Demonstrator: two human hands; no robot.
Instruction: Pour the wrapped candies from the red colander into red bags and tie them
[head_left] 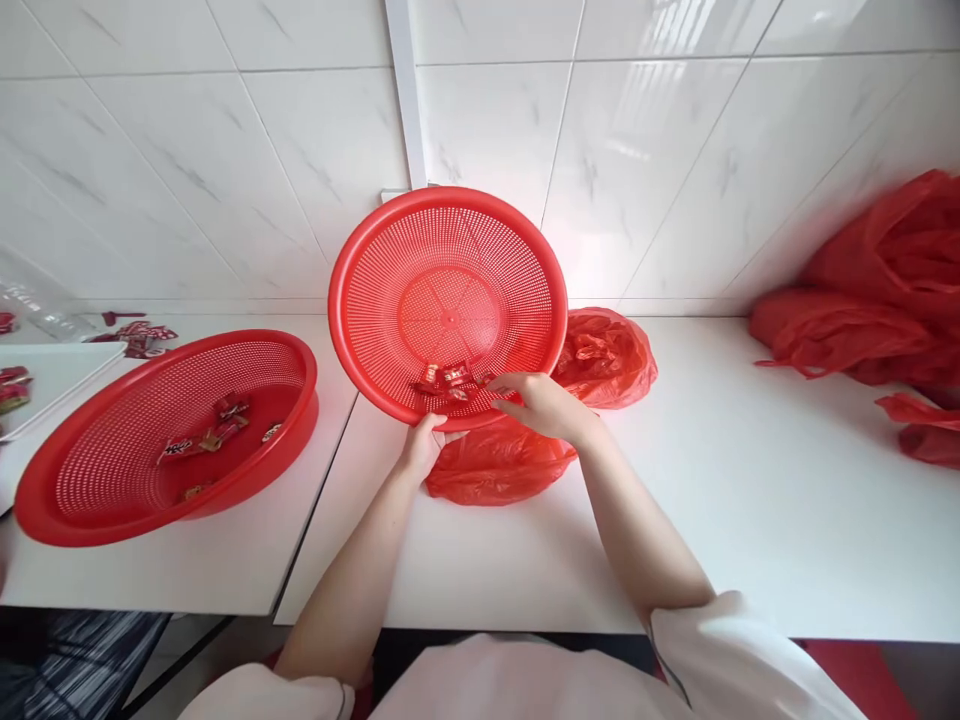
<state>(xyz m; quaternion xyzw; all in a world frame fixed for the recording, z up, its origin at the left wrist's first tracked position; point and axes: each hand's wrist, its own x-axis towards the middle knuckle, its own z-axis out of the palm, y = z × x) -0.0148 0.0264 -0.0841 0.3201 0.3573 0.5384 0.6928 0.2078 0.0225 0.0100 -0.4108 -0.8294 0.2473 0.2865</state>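
Note:
My left hand (426, 448) is closed on the near rim of a round red plastic colander (450, 235), thumb over the edge. The colander is tilted up so its inside faces me. Several small wrapped candies (455, 378) in red and gold have gathered at its lower side. My right hand (541, 405) reaches over the lower right rim, finger and thumb apart, its fingertips beside the candies. Under the colander lies a red plastic bag (499, 465), and another red bag (606, 358) sits behind my right hand.
A second red colander (300, 385) with several wrapped candies stands tilted on the left table. Beyond it are a white tray (71, 385), loose wrapped pieces (142, 338) and clear plastic (45, 310). Red bags (855, 325) pile up at right. A tiled wall (660, 180) rises behind.

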